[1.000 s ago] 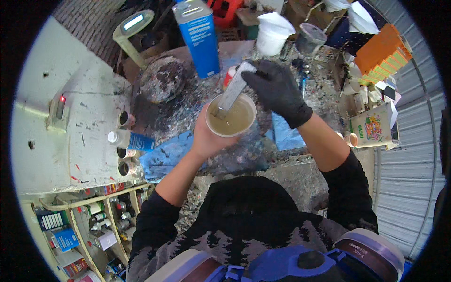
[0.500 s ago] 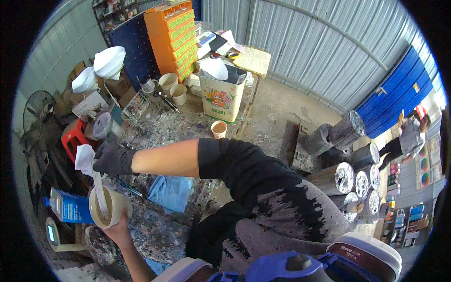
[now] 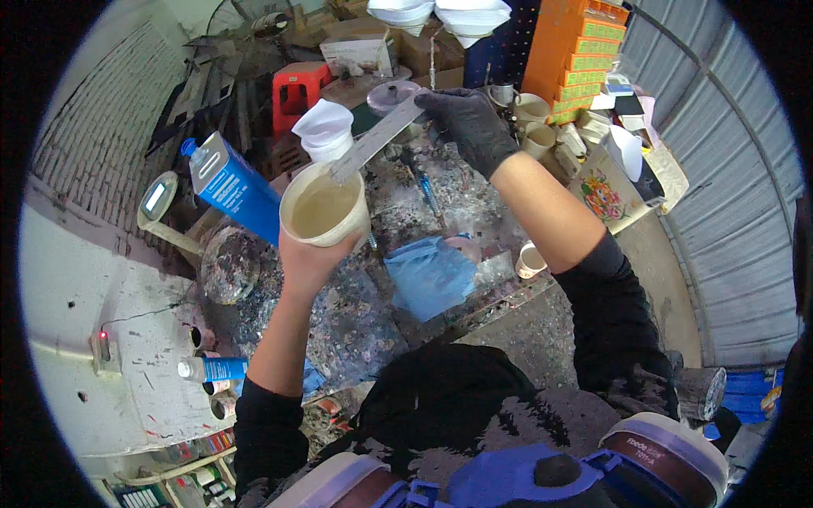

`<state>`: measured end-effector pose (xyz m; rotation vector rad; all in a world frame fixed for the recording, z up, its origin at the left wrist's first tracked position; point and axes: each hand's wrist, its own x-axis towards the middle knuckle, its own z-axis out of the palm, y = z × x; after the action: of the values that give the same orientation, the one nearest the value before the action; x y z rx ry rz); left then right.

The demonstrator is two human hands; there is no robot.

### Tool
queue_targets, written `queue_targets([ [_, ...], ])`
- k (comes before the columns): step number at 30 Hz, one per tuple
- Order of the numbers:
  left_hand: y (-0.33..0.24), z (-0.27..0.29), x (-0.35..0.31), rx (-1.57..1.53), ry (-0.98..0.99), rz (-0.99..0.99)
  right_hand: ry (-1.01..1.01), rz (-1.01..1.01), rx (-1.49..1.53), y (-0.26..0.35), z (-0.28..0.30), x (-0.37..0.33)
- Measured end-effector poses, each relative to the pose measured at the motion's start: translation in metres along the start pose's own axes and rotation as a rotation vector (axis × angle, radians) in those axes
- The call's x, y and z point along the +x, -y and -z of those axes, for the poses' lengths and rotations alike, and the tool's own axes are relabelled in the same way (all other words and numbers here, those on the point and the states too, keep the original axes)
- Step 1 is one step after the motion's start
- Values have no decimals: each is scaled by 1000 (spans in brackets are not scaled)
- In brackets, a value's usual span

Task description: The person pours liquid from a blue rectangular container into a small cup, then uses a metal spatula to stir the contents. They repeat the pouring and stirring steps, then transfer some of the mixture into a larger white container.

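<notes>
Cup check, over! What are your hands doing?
Left hand holds cup of tan liquid. Gloved right hand holds flat stir stick at the rim. Nothing blocking.

a paint-splattered workbench (image 3: 356, 313) carries everything below the raised left hand (image 3: 309, 258). just to that grip's right lies a crumpled blue cloth (image 3: 432, 275), with a small paper cup (image 3: 531, 258) beyond it. to the grip's left stands a blue rectangular can (image 3: 233, 186), and lower left of it rests a round, paint-crusted lid (image 3: 229, 264). a blue pen (image 3: 426, 193) lies under the gloved right hand (image 3: 470, 123).
</notes>
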<state>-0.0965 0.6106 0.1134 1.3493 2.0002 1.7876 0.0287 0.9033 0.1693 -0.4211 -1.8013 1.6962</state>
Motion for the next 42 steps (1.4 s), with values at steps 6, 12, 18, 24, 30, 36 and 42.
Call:
queue_targets([
  [6, 11, 6, 3, 43, -29, 1, 86, 76, 164, -23, -25, -9],
  [12, 31, 18, 8, 301, 17, -100, 182, -150, 556, -32, -50, 1],
  [18, 53, 26, 10, 196, 12, -25, 189, -179, 458, -50, -67, 19],
  [24, 66, 32, 12, 305, -61, 35, 228, -216, 306, -57, -63, 26],
  [30, 52, 38, 15, 462, -78, 11, 196, 311, -359, -61, -37, 36],
  [36, 18, 29, 20, 208, -39, 3, 169, -184, -46, -77, 9, 25],
  [42, 2, 45, 44, 56, -78, -39, 13, -218, 487, -107, 15, 12],
])
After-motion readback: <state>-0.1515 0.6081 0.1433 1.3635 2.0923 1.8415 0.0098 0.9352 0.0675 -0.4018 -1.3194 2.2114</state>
